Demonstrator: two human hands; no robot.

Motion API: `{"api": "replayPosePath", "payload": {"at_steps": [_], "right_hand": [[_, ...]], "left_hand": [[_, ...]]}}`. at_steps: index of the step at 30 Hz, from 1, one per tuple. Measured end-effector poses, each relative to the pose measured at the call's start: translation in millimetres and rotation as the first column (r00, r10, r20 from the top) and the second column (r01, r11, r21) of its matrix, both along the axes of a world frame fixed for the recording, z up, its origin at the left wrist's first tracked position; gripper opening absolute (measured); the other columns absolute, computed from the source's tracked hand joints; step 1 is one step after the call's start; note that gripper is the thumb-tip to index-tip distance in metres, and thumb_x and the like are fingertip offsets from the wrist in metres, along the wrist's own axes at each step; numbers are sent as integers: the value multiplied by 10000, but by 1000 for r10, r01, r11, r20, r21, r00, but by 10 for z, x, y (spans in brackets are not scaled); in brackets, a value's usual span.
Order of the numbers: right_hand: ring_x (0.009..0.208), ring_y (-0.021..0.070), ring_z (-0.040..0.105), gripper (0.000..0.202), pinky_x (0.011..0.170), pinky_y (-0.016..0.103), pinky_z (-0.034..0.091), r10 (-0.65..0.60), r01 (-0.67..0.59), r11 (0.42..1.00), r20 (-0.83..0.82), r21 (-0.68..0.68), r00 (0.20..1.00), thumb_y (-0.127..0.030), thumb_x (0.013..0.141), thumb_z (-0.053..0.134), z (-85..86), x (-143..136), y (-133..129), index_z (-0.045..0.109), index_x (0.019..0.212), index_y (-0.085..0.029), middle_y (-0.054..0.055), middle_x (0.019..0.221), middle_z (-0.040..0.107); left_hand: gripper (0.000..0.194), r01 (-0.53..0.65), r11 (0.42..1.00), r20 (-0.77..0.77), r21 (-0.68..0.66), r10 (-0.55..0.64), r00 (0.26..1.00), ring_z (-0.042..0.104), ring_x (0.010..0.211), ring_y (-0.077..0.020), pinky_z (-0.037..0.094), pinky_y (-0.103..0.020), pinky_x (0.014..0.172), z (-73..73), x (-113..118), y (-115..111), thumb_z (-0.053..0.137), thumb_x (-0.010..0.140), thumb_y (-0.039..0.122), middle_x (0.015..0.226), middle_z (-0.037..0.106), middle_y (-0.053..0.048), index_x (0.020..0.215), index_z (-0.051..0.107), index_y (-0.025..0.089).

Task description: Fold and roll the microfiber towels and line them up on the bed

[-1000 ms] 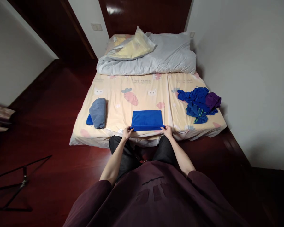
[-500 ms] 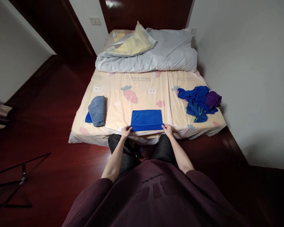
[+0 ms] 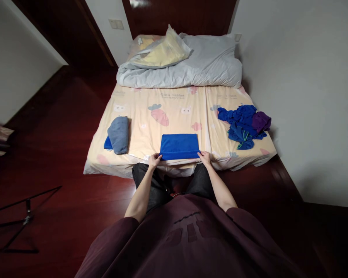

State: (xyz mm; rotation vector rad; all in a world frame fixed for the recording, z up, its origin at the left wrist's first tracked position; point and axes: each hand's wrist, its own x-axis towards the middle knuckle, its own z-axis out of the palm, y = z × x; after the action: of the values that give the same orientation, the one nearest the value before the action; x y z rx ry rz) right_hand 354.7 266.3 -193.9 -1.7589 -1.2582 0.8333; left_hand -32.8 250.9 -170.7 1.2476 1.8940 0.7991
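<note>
A blue towel lies folded into a rectangle at the front edge of the bed, with a narrow strip turned over along its near side. My left hand pinches the near left corner of that strip. At the opposite corner, my right hand pinches the strip's right end. To the left sits a folded grey-blue cloth with a folded blue cloth partly hidden under it. On the right is a crumpled heap of blue cloths, with a purple cloth at its side.
The bed has a patterned cream sheet. A grey-white quilt and a yellow pillow are piled at its head. A black metal stand is on the dark red floor at left. A wall runs along the right.
Almost nothing differs. Both hands keep their pinch on the towel's near corners, and the view has shifted very slightly.
</note>
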Motion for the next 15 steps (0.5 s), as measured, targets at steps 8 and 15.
{"api": "replayPosePath", "payload": {"at_steps": [8,15], "right_hand": [[866,322,801,193,842,422,631,-50,51,998,53,-33,997,-399,764,735,78,-58,-22,719,785,-208,137,894,819],[958,296,774,372,965,435,588,-33,37,999,176,-19,984,-344,816,701,263,-167,-90,719,1145,-173,116,986,805]], "left_hand": [[231,-52,999,-8,-6,52,999,769,975,-275,587,-386,938,-12,13,-33,761,784,375,936,803,-104,908,729,183],[329,54,996,-76,68,-49,996,756,1001,-276,587,-415,961,95,83,-101,702,851,265,1083,773,-151,1157,686,145]]}}
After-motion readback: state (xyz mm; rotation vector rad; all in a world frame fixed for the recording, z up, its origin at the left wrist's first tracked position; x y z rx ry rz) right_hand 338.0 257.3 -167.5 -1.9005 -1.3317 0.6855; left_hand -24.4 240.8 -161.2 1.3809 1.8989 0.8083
